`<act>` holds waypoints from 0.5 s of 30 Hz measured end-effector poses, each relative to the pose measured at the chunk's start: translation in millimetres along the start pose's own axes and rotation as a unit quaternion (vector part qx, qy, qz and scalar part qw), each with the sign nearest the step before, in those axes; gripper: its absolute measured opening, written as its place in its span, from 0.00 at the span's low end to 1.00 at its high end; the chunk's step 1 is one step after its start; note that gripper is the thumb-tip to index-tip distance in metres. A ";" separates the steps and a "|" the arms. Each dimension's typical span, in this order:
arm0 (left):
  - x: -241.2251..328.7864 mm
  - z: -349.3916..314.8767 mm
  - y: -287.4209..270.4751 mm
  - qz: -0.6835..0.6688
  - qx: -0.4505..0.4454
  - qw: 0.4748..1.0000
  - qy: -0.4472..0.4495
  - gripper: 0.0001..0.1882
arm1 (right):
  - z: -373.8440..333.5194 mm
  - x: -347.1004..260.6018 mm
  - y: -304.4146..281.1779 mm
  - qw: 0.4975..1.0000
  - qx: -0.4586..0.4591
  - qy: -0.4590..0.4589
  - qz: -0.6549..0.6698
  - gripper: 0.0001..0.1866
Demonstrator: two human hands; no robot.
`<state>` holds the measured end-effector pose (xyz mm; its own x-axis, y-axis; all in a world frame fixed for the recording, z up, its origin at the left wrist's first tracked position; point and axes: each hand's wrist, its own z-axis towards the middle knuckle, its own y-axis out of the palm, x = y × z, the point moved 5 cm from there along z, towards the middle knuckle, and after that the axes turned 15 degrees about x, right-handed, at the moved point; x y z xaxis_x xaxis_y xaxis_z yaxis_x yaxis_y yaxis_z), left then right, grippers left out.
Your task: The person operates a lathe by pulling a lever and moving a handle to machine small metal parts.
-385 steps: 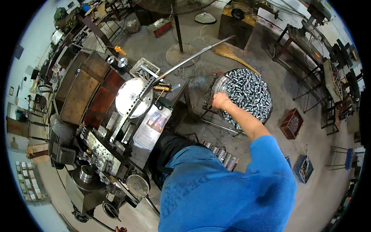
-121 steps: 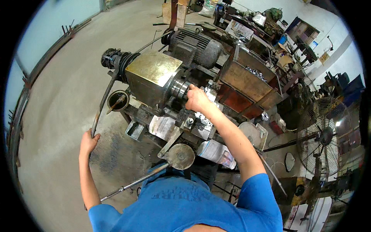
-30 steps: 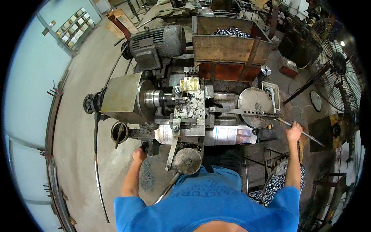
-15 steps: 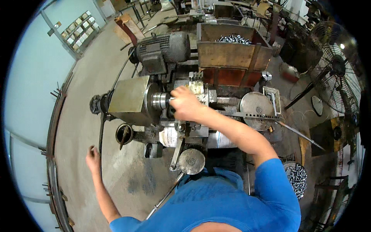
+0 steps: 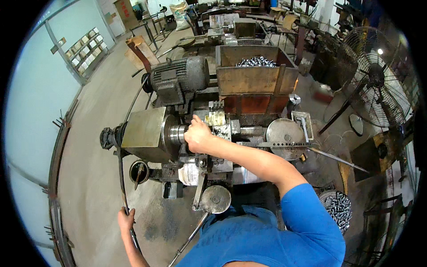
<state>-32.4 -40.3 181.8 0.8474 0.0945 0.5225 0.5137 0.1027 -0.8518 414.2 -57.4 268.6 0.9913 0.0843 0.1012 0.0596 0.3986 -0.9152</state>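
Observation:
My left hand (image 5: 126, 220) is closed around a long dark lever bar (image 5: 122, 180) that slopes down from the rear end of the lathe's headstock (image 5: 143, 135). At the shiny spindle collet (image 5: 178, 134), my right hand (image 5: 198, 135) has its fingers curled in close against the front face. Whatever sits between those fingers is hidden from this view. The tool slide (image 5: 220, 131) lies just to the right of that hand. Below it, a flat hand lever (image 5: 199, 191) hangs beside a round metal disc (image 5: 216, 199).
An electric motor (image 5: 180, 78) stands behind the headstock. A wooden box (image 5: 255, 82) holds small metal parts, and a basket (image 5: 327, 196) at right holds more. A round tray (image 5: 285, 133), a perforated bar (image 5: 280, 144) and a large fan (image 5: 376, 75) are on the right.
My left hand has moved inward and taken hold of the dark lever bar. My right hand stays at the collet. The whole view has shifted slightly.

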 end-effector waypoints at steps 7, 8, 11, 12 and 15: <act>3.2 60.8 52.2 -0.272 -0.158 0.949 -0.012 0.11 | -24.2 146.8 -107.6 0.947 0.275 0.157 -0.051 0.15; 1.5 72.2 59.8 -0.260 -0.142 0.955 0.028 0.11 | -34.7 169.0 -115.2 0.925 0.319 0.178 -0.110 0.16; -32.7 73.4 56.1 -0.235 0.004 0.969 -0.077 0.11 | -63.2 161.3 -140.7 0.916 0.304 0.260 0.036 0.25; -21.8 72.6 63.0 -0.235 0.006 0.968 -0.084 0.11 | -84.7 152.0 -143.1 0.906 0.350 0.237 0.033 0.26; -5.0 57.4 73.3 -0.236 0.001 0.967 -0.095 0.12 | -188.7 127.9 -121.5 0.855 0.443 0.231 0.137 0.28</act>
<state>-6.6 23.5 119.0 0.4779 0.2156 0.8515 0.8372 0.1815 -0.5158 555.9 -267.4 319.2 0.9068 -0.0022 -0.4216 -0.0922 0.9747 -0.2034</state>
